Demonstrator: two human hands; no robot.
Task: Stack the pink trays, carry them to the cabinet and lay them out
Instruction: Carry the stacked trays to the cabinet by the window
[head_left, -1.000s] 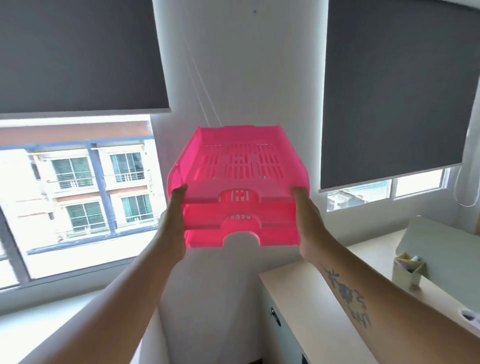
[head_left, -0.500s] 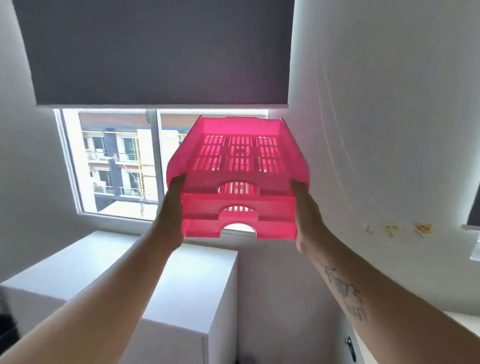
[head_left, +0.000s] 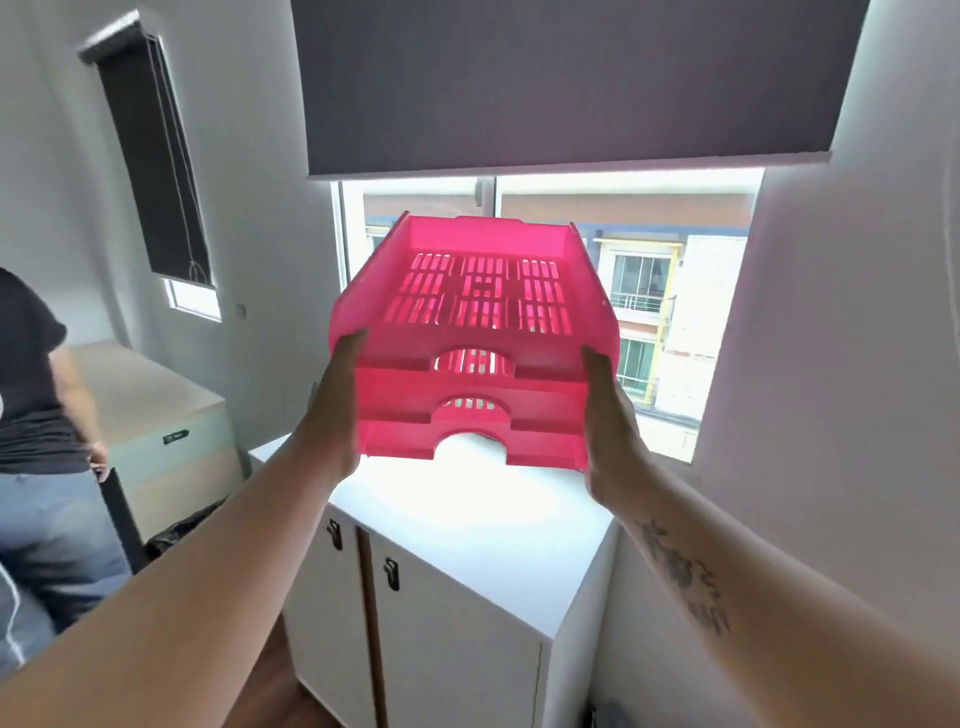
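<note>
A stack of three pink slotted trays (head_left: 475, 343) hangs in the air in front of me, held level at chest height. My left hand (head_left: 332, 405) presses flat against the stack's left side and my right hand (head_left: 608, 426) presses against its right side. Directly below and beyond the stack stands a white two-door cabinet (head_left: 467, 540) under the window; its bright top is bare where I can see it. The trays are above the cabinet's top and not touching it.
Another person (head_left: 36, 441) in a dark shirt and jeans stands at the left edge. A beige cabinet (head_left: 156, 415) sits behind them. White walls close in on the right, and a dark blind (head_left: 571, 78) hangs over the window.
My view has swung left, away from the desk corner. The white cabinet has come to the centre below the trays and is closer. My grip on the stack is unchanged.
</note>
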